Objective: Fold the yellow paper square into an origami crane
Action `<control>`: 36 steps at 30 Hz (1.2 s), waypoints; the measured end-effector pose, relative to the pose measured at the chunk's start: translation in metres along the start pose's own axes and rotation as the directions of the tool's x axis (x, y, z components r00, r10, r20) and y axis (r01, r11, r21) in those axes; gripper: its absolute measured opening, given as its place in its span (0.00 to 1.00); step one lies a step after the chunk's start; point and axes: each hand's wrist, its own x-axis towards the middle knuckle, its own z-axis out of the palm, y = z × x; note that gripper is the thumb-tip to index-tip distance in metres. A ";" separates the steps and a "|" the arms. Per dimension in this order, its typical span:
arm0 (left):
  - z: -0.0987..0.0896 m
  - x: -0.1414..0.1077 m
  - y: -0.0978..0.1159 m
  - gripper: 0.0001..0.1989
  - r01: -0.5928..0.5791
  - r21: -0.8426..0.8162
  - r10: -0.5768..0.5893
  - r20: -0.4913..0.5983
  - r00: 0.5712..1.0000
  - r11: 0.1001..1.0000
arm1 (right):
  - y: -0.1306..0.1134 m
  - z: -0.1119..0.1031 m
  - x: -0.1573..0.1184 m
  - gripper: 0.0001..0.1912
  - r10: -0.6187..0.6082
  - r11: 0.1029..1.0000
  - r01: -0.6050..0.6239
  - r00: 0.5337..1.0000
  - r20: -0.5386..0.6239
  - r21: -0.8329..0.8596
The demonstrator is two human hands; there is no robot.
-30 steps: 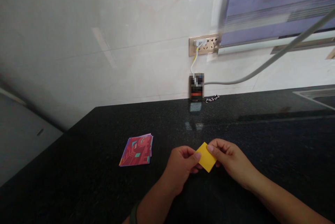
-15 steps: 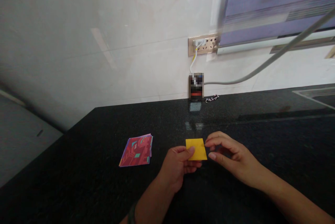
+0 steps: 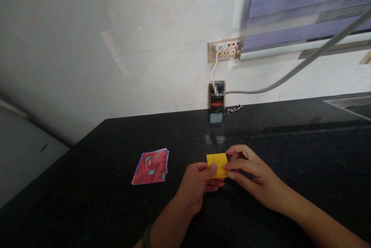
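My left hand [image 3: 199,180] is closed on a small yellow square of paper [image 3: 213,158], thumb on its face and fingers curled behind. At the paper's right edge is my right hand [image 3: 249,169], its fingertips bent together and touching that edge, with one finger on the face and the thumb by the lower corner. Both hands are just above the dark counter. To the left lies a small stack of printed paper sheets [image 3: 150,167], the top one red-pink with teal shapes, its edges uneven.
The black speckled countertop [image 3: 101,155] meets a pale tiled wall. Against that wall stands a blurred-out dark object [image 3: 217,97] with a beaded strand [image 3: 234,109] beside it. A socket panel [image 3: 224,49] holds a white plug and cable; a grey hose [image 3: 290,74] crosses on the right.
My right hand has moved left and its fingers have closed onto the yellow paper's right edge. My left hand still holds the paper, barely shifted.
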 end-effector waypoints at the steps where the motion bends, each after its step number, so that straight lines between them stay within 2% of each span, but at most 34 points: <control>1: 0.001 -0.001 0.000 0.17 0.001 0.013 -0.001 0.001 1.000 1.000 | 0.001 0.001 0.000 0.08 -0.008 1.000 0.008 1.000 -0.016 -0.025; 5: 0.003 -0.002 -0.002 0.18 -0.012 0.017 0.011 0.027 1.000 1.000 | 0.004 0.006 0.000 0.08 0.021 0.997 -0.028 0.995 -0.096 -0.074; 9: 0.005 -0.003 -0.003 0.17 -0.046 0.022 0.044 0.057 0.997 0.999 | 0.005 0.011 -0.001 0.07 0.070 0.997 -0.075 0.987 -0.146 -0.027; 15: 0.011 -0.005 -0.002 0.16 -0.084 0.123 0.081 0.028 0.996 0.989 | 0.007 0.016 -0.004 0.05 0.159 0.987 -0.160 0.972 -0.171 0.008; 22: 0.011 -0.006 -0.002 0.17 -0.102 0.186 0.101 0.014 0.995 0.977 | 0.007 0.018 -0.004 0.05 0.163 0.986 -0.164 0.968 -0.193 0.011; 33: 0.014 -0.004 -0.004 0.14 -0.116 0.196 0.123 -0.024 0.992 0.974 | 0.009 0.021 -0.004 0.04 0.209 0.978 -0.203 0.957 -0.202 0.052; 36: 0.013 -0.004 -0.005 0.13 -0.128 0.207 0.135 -0.022 0.991 0.970 | 0.010 0.023 -0.004 0.04 0.270 0.962 -0.254 0.943 -0.196 0.102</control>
